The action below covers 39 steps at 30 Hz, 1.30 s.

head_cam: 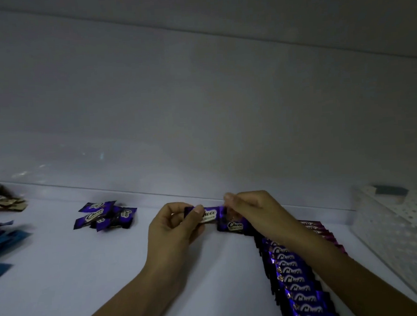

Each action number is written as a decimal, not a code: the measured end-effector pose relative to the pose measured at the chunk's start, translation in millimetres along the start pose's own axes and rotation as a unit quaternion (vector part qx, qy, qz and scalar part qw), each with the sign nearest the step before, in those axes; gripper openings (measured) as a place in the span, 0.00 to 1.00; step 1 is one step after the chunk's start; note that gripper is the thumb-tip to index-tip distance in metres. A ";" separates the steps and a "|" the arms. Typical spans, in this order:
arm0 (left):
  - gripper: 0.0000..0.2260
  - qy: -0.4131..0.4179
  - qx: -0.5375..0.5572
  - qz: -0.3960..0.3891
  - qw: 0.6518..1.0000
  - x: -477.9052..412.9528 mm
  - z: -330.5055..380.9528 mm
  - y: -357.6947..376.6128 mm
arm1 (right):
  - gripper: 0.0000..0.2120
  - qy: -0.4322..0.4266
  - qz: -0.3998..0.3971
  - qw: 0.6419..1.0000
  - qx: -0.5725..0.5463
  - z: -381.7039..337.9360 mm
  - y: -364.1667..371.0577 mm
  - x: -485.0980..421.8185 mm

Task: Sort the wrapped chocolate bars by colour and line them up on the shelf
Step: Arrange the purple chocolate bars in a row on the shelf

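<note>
The fingers [197, 209] of the left hand [175, 229] are curled. The thumb and first finger pinch the left end of a purple bar [209, 214]. The fingers [229, 197] of the right hand [253, 215] are bent too, and they pinch the right end of the same bar. So both hands hold this one bar between them. It lies flat and sideways, just above the shelf [87, 275], close to the back wall [199, 109]. I cannot tell if it touches the shelf.

Just beside the held bar, under the right hand, the row of purple bars [292, 274] begins. The bars lie one on top of the next, like fallen cards. The row runs from the back of the shelf toward the person, and each bar shows white letters on the front. The right arm crosses over the row.

On the far side of the right arm peek out some dark red bars [316, 227], lined up in the same way.

To the left of the hands, well apart from them, sits a small pile of purple bars [103, 215], all mixed up.

Far on the left edge lie some blue bars [7, 241]. Behind those, some gold bars [2, 199] lie in a heap.

On the right side stands a white basket [397, 227] with many small holes.
</note>
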<state>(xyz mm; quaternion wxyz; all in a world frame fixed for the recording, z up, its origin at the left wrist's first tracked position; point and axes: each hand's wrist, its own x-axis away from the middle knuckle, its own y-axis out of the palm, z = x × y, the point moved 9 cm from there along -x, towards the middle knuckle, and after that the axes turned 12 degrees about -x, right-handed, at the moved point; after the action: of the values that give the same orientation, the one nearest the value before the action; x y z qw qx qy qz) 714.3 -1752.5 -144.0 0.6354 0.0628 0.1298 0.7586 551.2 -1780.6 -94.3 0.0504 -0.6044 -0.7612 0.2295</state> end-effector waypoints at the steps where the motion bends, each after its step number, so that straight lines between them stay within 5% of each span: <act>1: 0.07 -0.007 0.016 0.009 1.000 -0.2 -1.2 -2.1 | 0.30 0.016 -0.025 0.999 -0.037 -2.9 7.1 1.5; 6: 0.09 -0.011 0.024 0.011 1.000 0.7 -1.5 -1.3 | 0.07 0.028 -0.070 0.992 -0.105 -14.1 23.4 6.6; 11: 0.08 0.086 -0.103 -0.012 0.991 3.9 17.3 1.8 | 0.05 0.007 -0.048 0.993 -0.106 -21.6 13.3 5.1; 16: 0.03 0.186 -0.307 0.013 0.933 9.0 32.4 2.3 | 0.02 0.035 -0.025 0.999 0.031 -10.2 -2.9 2.0; 23: 0.06 0.180 -0.355 0.004 0.918 8.6 26.9 3.2 | 0.05 0.056 -0.008 0.968 0.246 12.5 -8.4 2.9; 39: 0.08 0.192 -0.392 -0.006 0.900 11.5 28.7 7.2 | 0.05 -0.006 0.007 0.951 0.308 11.7 -11.5 2.7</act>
<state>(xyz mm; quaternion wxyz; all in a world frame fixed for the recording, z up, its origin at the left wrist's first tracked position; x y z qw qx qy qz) 712.9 -1739.0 -115.3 0.5758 -0.3389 -0.0589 0.7417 536.1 -1783.3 -100.5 0.2283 -0.5632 -0.6495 0.4569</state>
